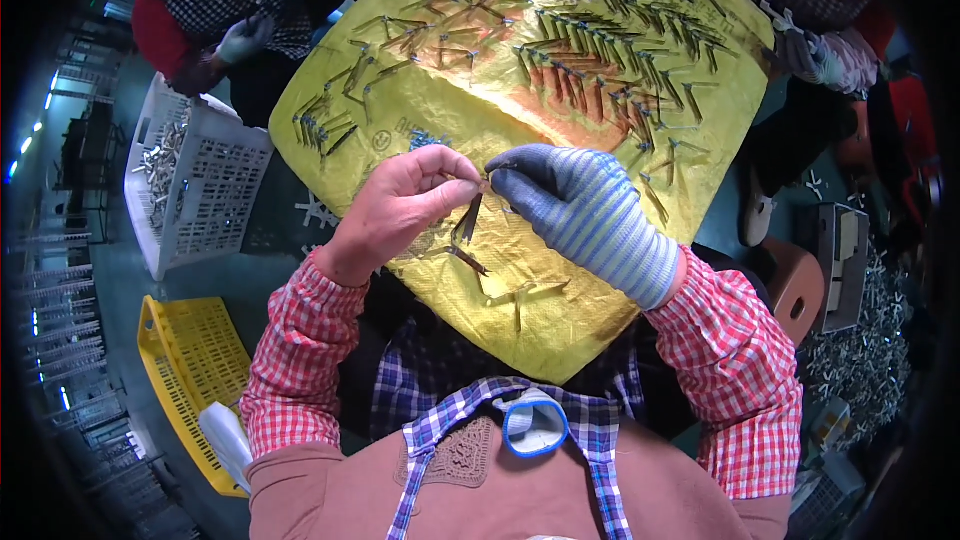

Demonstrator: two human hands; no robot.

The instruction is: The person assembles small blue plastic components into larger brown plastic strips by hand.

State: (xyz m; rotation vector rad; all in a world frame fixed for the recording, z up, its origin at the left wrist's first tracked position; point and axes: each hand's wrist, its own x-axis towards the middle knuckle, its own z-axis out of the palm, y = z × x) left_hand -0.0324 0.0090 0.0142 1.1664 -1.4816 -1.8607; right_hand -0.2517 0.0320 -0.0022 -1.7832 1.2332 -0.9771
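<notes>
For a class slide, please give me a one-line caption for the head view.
A bare left hand and gloved right hand nearly meet above a yellow-covered surface scattered with slender pieces.

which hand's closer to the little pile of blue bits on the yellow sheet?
Left. The bare left hand is right beside the blue bits, just on their near side; the gloved right hand is farther off, to their right.

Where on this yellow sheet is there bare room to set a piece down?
The sheet looks bare along its near edge, below the lowest loose piece, and between the blue bits and the scattered pieces above. Crowded: beyond the right hand, where rows of pieces lie.
</notes>
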